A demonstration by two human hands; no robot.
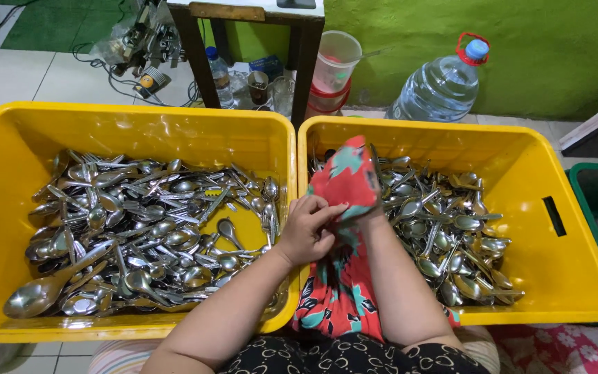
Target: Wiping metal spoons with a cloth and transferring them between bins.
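My left hand (pixel 309 228) grips the lower part of a red and teal patterned cloth (pixel 344 176) over the gap between two yellow crates. My right hand is wrapped inside the cloth, so its fingers are hidden; a piece of cutlery may be inside, but I cannot tell. The left crate (pixel 8 135) holds a heap of steel spoons and forks (pixel 147 221). The right crate (pixel 562 270) holds another pile of spoons (pixel 451 228). The cloth's tail (pixel 337 298) hangs down toward my lap.
A large water jug (pixel 444 83) stands against the green wall. A dark wooden table leg (pixel 306 55), small bottles and plastic tubs (pixel 333 62) sit behind the crates. A green crate (pixel 590 187) is at the right edge. Cables lie on the tiled floor.
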